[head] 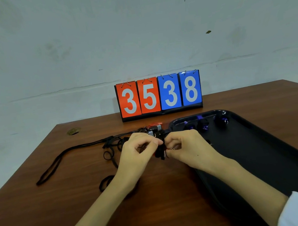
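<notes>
- The left hand (137, 151) pinches a small bundle of black cord (160, 151) with curled fingers; the right hand (184, 146) pinches its other side, by a small metal ring (172, 149)
- The bundle is held over the brown wooden table (80, 203), just left of the black plastic tray (258, 147)

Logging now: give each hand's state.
Left hand: pinches the black strap.
Right hand: pinches the same strap, near a ring.

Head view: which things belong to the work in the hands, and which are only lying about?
Belonging: black strap bundle, pinched by left hand; small metal ring, pinched by right hand; probably the loose black straps and the black tray with purple-clipped pieces.
Lying about: flip scoreboard; brown scrap on the table.
</notes>
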Action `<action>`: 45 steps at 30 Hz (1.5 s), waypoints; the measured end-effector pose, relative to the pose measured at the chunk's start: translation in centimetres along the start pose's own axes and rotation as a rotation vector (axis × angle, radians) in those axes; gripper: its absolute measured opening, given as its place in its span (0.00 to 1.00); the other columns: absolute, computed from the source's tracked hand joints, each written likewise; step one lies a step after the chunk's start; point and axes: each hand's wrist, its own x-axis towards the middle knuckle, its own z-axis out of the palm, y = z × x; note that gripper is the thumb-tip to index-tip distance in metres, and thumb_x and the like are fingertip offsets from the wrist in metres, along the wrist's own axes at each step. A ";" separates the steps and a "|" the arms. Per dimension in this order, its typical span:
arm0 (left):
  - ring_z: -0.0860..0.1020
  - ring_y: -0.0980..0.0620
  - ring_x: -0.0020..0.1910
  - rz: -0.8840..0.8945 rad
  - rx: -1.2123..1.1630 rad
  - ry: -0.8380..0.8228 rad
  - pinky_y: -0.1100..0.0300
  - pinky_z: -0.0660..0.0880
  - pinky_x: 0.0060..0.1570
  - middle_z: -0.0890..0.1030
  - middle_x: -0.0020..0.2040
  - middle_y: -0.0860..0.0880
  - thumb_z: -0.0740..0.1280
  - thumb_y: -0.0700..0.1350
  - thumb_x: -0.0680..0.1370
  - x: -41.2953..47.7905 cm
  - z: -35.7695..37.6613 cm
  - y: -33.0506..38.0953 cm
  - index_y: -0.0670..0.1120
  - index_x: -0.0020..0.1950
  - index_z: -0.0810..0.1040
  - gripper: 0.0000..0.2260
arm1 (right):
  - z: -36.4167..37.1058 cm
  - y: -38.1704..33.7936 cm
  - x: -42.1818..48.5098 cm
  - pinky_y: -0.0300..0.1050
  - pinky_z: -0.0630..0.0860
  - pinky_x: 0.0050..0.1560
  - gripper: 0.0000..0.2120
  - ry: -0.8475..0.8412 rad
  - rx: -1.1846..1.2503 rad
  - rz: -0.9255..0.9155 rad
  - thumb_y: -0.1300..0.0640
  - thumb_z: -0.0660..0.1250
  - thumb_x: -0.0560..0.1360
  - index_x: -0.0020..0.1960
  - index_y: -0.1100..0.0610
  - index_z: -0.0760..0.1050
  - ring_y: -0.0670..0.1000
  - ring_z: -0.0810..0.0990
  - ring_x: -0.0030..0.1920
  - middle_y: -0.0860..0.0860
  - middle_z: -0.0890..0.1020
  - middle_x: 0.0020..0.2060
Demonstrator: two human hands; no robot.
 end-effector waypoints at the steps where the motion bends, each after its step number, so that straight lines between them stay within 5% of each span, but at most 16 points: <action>1: 0.76 0.59 0.52 0.006 0.016 -0.013 0.69 0.71 0.50 0.81 0.45 0.54 0.68 0.38 0.75 0.0 0.0 0.0 0.50 0.43 0.84 0.08 | 0.0 0.0 0.0 0.41 0.76 0.55 0.11 -0.019 0.002 -0.008 0.58 0.71 0.70 0.52 0.53 0.78 0.41 0.80 0.42 0.45 0.82 0.38; 8: 0.78 0.60 0.48 -0.023 0.076 -0.063 0.70 0.73 0.49 0.81 0.45 0.53 0.66 0.38 0.76 0.8 -0.3 -0.8 0.52 0.40 0.83 0.11 | 0.0 -0.3 -0.2 0.33 0.73 0.54 0.31 -0.028 0.090 -0.020 0.60 0.72 0.69 0.68 0.45 0.65 0.39 0.80 0.40 0.43 0.82 0.34; 14: 0.79 0.65 0.44 -0.224 0.001 -0.118 0.72 0.71 0.48 0.82 0.41 0.54 0.62 0.44 0.79 1.2 -0.8 -1.0 0.49 0.40 0.82 0.12 | 0.1 -0.4 -0.1 0.35 0.75 0.55 0.18 -0.002 0.094 -0.039 0.61 0.71 0.70 0.57 0.47 0.77 0.38 0.80 0.42 0.41 0.82 0.35; 18: 0.81 0.47 0.44 -0.560 -0.479 -0.099 0.50 0.76 0.52 0.81 0.42 0.43 0.63 0.48 0.77 1.5 -0.4 -0.9 0.41 0.45 0.78 0.11 | 0.0 -0.2 0.0 0.33 0.75 0.51 0.14 0.073 0.176 0.016 0.61 0.72 0.69 0.53 0.49 0.80 0.37 0.80 0.41 0.40 0.82 0.35; 23: 0.79 0.41 0.58 -0.587 -0.943 -0.220 0.46 0.75 0.58 0.80 0.58 0.38 0.66 0.50 0.74 1.2 -0.8 -0.6 0.39 0.56 0.75 0.17 | -0.6 -0.2 0.3 0.30 0.75 0.46 0.12 0.109 0.312 0.078 0.60 0.73 0.69 0.51 0.49 0.80 0.37 0.81 0.41 0.43 0.84 0.38; 27: 0.77 0.41 0.61 -0.512 -0.804 -0.237 0.51 0.75 0.60 0.78 0.60 0.36 0.69 0.45 0.73 1.3 -0.7 -1.2 0.35 0.64 0.72 0.23 | -0.5 0.0 0.5 0.29 0.75 0.45 0.12 0.137 0.329 0.106 0.60 0.73 0.69 0.51 0.51 0.80 0.39 0.81 0.41 0.43 0.84 0.38; 32: 0.82 0.47 0.47 -0.529 -0.713 -0.184 0.59 0.80 0.48 0.82 0.47 0.39 0.67 0.43 0.72 0.8 -0.3 -1.7 0.35 0.52 0.78 0.14 | -0.4 0.1 0.4 0.29 0.74 0.47 0.12 0.141 0.245 0.085 0.60 0.72 0.70 0.52 0.51 0.80 0.38 0.80 0.42 0.43 0.83 0.39; 36: 0.80 0.46 0.56 -0.483 -0.680 -0.101 0.57 0.79 0.51 0.79 0.58 0.37 0.69 0.41 0.70 0.8 0.1 -1.5 0.34 0.48 0.77 0.12 | -0.4 0.2 0.4 0.28 0.73 0.46 0.12 0.127 0.242 0.104 0.60 0.72 0.70 0.52 0.50 0.80 0.38 0.80 0.42 0.43 0.83 0.39; 41: 0.79 0.47 0.58 -0.462 -0.831 -0.145 0.54 0.78 0.54 0.81 0.58 0.43 0.67 0.36 0.69 1.1 -0.5 -1.5 0.41 0.61 0.74 0.20 | 0.0 0.1 0.2 0.35 0.75 0.51 0.11 0.083 0.272 0.124 0.60 0.73 0.69 0.51 0.51 0.80 0.40 0.81 0.42 0.45 0.84 0.38; 45: 0.82 0.47 0.53 -0.518 -0.802 -0.146 0.59 0.80 0.49 0.82 0.54 0.41 0.68 0.39 0.69 1.1 -0.4 -1.4 0.38 0.59 0.77 0.18 | -0.1 0.2 0.3 0.35 0.75 0.51 0.11 0.097 0.283 0.104 0.60 0.73 0.69 0.50 0.51 0.80 0.40 0.81 0.42 0.43 0.84 0.36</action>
